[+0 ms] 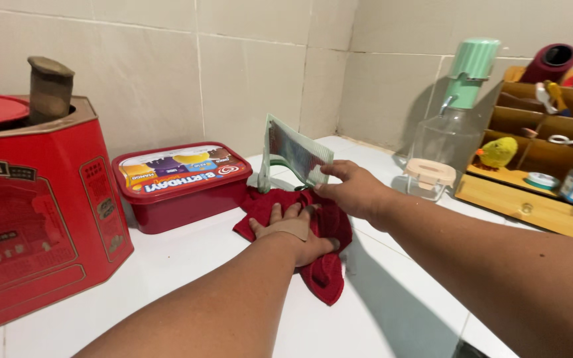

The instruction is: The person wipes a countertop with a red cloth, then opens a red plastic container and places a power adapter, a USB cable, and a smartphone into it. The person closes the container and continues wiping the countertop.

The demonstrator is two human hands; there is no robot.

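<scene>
A dark red cloth point(323, 265) lies crumpled on the white counter point(379, 311), one end trailing toward the viewer. The left hand point(293, 232) presses flat on it, fingers spread, a tan plaster across the back, gripping nothing. Just above the cloth the right hand point(353, 189) pinches the edge of a pale green plastic frame point(293, 156), thumb on top, tilting it up so its lower edge meets the cloth.

Left of the cloth sits a red tub point(180, 189) with a colourful lid, close but apart from it. Further left is a large red tin point(34, 212) with a brown cylinder point(49, 89) standing in its top. On the right stand a clear bottle point(449, 132) with a green pump and a small clear box point(429, 178) with a beige lid, then a wooden organiser point(538, 199) holding a yellow chick toy point(497, 152) and odds and ends too small to make out.

The tin and organiser are cut off by the edges; the left hand hides part of the cloth.
</scene>
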